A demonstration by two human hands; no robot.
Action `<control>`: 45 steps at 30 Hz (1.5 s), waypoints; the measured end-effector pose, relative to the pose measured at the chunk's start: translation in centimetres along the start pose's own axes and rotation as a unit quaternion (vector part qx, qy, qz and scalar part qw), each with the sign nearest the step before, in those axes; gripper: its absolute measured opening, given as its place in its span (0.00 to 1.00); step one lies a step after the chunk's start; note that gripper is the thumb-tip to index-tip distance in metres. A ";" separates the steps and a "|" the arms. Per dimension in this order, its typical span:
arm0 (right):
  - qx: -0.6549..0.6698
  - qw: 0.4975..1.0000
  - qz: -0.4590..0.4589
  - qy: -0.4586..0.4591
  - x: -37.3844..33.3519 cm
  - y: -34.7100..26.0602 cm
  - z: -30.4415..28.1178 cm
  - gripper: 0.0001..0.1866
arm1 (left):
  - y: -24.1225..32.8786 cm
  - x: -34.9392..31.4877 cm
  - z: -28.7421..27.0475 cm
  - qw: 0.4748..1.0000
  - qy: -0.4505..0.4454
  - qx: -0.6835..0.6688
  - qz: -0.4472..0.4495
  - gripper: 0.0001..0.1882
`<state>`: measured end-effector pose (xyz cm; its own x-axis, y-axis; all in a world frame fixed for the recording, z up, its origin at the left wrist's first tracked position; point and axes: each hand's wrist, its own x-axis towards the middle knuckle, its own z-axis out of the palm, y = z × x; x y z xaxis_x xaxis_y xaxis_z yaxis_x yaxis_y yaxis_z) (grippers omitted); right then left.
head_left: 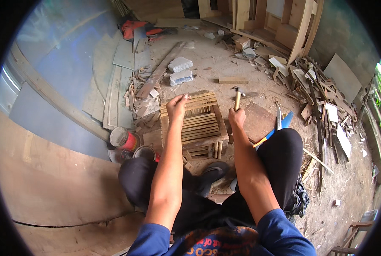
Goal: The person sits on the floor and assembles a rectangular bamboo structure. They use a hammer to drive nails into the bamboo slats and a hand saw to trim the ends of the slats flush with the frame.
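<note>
My right hand (237,117) is wrapped round the wooden handle of a claw hammer (238,99), its dark head raised. My left hand (176,107) is closed in a pinch over the far left part of a slatted wooden frame (201,128), and whatever its fingertips hold is too small to name. The frame stands on the floor between my knees, with thin strips running across its top and a gap near the far side. My left forearm hides part of its left side.
A handsaw with a blue and yellow handle (286,120) lies by my right knee. Red cans (131,141) stand at the left. Two pale blocks (180,78) and a short wood piece (233,80) lie beyond the frame. Scrap wood (327,102) is heaped along the right.
</note>
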<state>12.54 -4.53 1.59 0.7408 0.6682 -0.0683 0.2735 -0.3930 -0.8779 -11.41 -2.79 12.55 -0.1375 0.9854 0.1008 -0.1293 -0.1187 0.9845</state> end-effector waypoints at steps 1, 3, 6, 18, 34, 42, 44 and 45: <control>-0.011 1.000 -0.015 -0.015 -0.2 -0.5 0.2 0.26 | -0.5 0.0 0.5 1.000 -0.005 0.015 0.013 0.13; -0.050 0.997 -0.028 -0.048 0.3 -0.8 1.3 0.27 | -1.9 0.2 1.2 0.997 -0.011 0.066 0.035 0.14; -0.072 0.995 -0.045 -0.047 3.2 0.4 2.8 0.31 | -4.1 0.6 2.8 0.982 -0.062 0.162 0.077 0.12; -0.070 0.981 0.072 -0.166 5.4 1.2 6.3 0.33 | -9.5 6.0 8.4 0.982 -0.134 0.123 0.040 0.12; 0.131 0.967 0.033 -0.215 4.6 -2.7 3.7 0.19 | -15.9 7.6 8.3 0.978 0.044 0.153 0.135 0.09; 0.052 0.974 0.001 -0.218 5.8 -0.4 5.5 0.24 | -11.2 6.4 5.7 0.941 0.240 0.153 0.184 0.09; 0.038 0.975 -0.003 -0.218 6.3 0.2 5.5 0.25 | -10.7 5.7 1.7 0.919 0.327 0.133 0.178 0.09; 0.033 0.974 -0.009 -0.225 6.1 -0.1 5.8 0.26 | -10.9 5.5 -1.5 0.906 0.352 0.177 0.158 0.09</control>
<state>13.43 3.25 -1.51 0.3877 0.8900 -0.2402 0.2328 -0.3466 -0.9087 -12.23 3.73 2.11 -0.7206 0.5726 0.3909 0.3313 -0.2110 0.9197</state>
